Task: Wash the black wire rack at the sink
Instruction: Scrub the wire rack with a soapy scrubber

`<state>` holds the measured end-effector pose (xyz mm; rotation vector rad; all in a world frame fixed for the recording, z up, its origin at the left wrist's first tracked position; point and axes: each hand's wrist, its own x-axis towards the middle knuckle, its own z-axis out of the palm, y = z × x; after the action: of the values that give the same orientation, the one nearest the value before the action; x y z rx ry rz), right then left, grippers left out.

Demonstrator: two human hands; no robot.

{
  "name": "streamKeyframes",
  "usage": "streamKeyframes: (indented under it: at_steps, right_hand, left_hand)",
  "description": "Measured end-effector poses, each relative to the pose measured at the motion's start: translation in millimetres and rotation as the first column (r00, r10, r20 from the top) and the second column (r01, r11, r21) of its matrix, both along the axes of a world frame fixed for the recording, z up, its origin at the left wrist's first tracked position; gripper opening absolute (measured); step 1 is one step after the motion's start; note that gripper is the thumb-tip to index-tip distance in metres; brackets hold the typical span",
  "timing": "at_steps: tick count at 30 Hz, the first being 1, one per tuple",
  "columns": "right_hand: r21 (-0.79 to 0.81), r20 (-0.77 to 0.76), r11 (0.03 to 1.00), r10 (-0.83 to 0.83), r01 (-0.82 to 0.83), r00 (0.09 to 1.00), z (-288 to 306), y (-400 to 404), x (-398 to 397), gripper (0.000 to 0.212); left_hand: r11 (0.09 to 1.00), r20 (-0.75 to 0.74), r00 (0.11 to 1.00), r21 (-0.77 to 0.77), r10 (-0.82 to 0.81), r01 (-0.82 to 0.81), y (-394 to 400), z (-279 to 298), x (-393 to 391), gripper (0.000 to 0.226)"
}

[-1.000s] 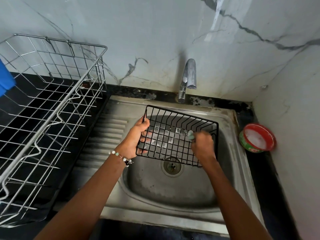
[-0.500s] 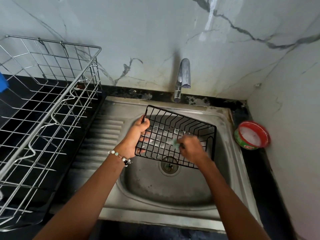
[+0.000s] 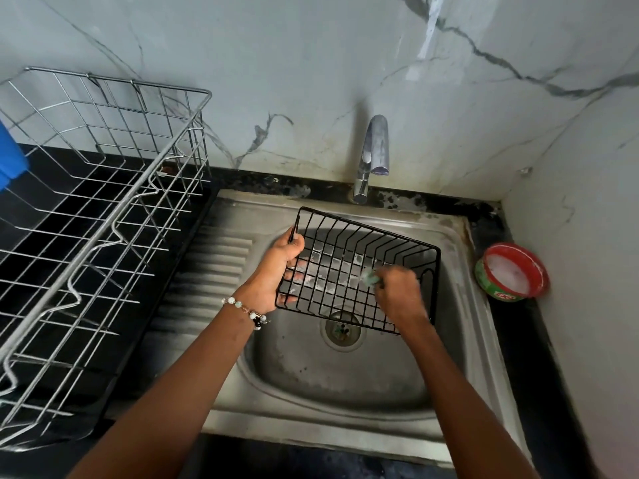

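- Black-coated wire rack (image 3: 359,267), a shallow rectangular basket, hangs tilted above the basin of the stainless steel sink (image 3: 345,402), just in front of the chrome tap (image 3: 371,157); no water runs from the spout.
- Left hand (image 3: 276,271) wraps its fingers around the rack's left rim, thumb on top, bearing all its weight.
- Right hand (image 3: 397,295) is closed on a small pale green scrubber (image 3: 370,279) pressed to the grid; it shows blurred.
- Soapy film sits in several grid squares, so the wet rim could slide out of that one-sided grip and drop onto the drain (image 3: 342,330).
- Hard scrubbing could twist the rack, or the small scrubber could catch between wires and slip free.
- Round red-rimmed green tub of white soap paste (image 3: 511,271) on the black counter carries a red label, too small to read.
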<state>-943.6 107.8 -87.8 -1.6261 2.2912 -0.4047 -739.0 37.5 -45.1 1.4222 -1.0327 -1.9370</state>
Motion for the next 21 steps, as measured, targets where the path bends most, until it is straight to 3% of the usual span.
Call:
streamKeyframes:
  at_steps: [2, 4, 9, 11, 14, 16, 18, 21]
  right_hand:
    - [-0.006, -0.088, 0.993, -0.122, 0.122, 0.989, 2.8, 1.5, -9.4, 0.023]
    - [-0.03, -0.107, 0.994, -0.103, 0.101, 0.989, 4.3, -0.6, -4.1, 0.023]
    - [-0.022, 0.059, 0.964, 0.265, -0.265, 0.962, 1.3, -3.0, 16.2, 0.026]
    - [-0.025, 0.018, 0.982, 0.187, -0.187, 0.982, 0.9, -4.1, 2.2, 0.022]
    - [-0.021, -0.129, 0.996, -0.09, 0.088, 0.988, 1.1, -5.9, -17.8, 0.021]
    - [-0.039, -0.128, 0.989, -0.144, 0.14, 0.981, 4.2, -8.0, -12.4, 0.02]
    - [-0.004, -0.043, 1.0, 0.002, -0.002, 0.999, 7.9, -6.3, 4.5, 0.017]
    - [0.047, 0.087, 0.948, 0.31, -0.315, 0.947, 2.5, 1.6, 12.9, 0.02]
  left_hand:
    - [1.0, -0.027, 1.0, 0.012, -0.01, 0.01, -0.1, 0.0, 1.2, 0.015]
    - [1.0, -0.063, 0.998, 0.028, -0.009, 0.011, -1.4, 0.2, 0.4, 0.014]
    - [1.0, -0.041, 0.999, 0.017, -0.001, 0.002, -2.5, 2.5, -4.3, 0.017]
    - [1.0, -0.027, 1.0, 0.013, -0.005, 0.006, -2.7, 2.7, -2.3, 0.015]
    - [1.0, -0.018, 1.0, 0.012, -0.009, 0.009, -2.8, 2.2, 2.0, 0.014]
    - [1.0, -0.035, 0.999, 0.018, -0.012, 0.013, -2.7, 2.4, 2.2, 0.014]
    - [1.0, -0.076, 0.997, 0.022, -0.011, 0.013, -3.9, 1.8, 1.3, 0.014]
    - [1.0, -0.093, 0.996, 0.003, -0.016, 0.016, -7.1, 0.7, 3.6, 0.013]
